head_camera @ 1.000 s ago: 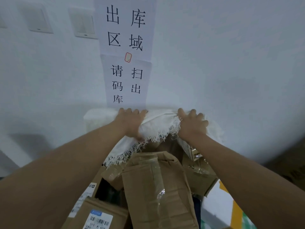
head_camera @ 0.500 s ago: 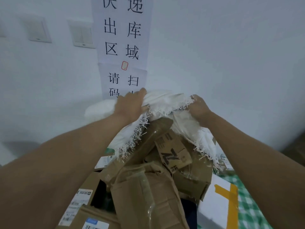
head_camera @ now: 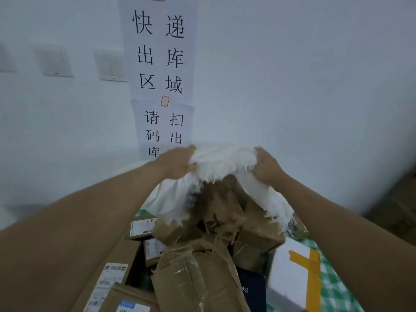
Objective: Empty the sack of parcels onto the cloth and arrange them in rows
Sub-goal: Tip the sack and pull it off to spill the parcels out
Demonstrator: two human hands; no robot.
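Both my hands hold a white woven sack (head_camera: 221, 162) upside down in front of the wall. My left hand (head_camera: 177, 164) grips its left side and my right hand (head_camera: 266, 166) grips its right side. The frayed mouth hangs open downward, and brown cardboard parcels (head_camera: 221, 211) are spilling out of it, blurred. Below lies a heap of parcels: a taped brown box (head_camera: 193, 280), labelled boxes (head_camera: 117, 269) at the left, a dark blue parcel (head_camera: 253, 289), and a white box with yellow tape (head_camera: 295, 273). A green checked cloth (head_camera: 333, 287) shows under them at the right.
A white wall stands close behind, carrying paper signs with Chinese characters (head_camera: 161, 55) and two light switches (head_camera: 111, 66). Brown flooring (head_camera: 396, 212) shows at the far right beyond the cloth.
The sack has been lifted higher and its mouth has opened further. More brown parcels have slid out onto the heap. The view has tilted up, showing more of the sign.
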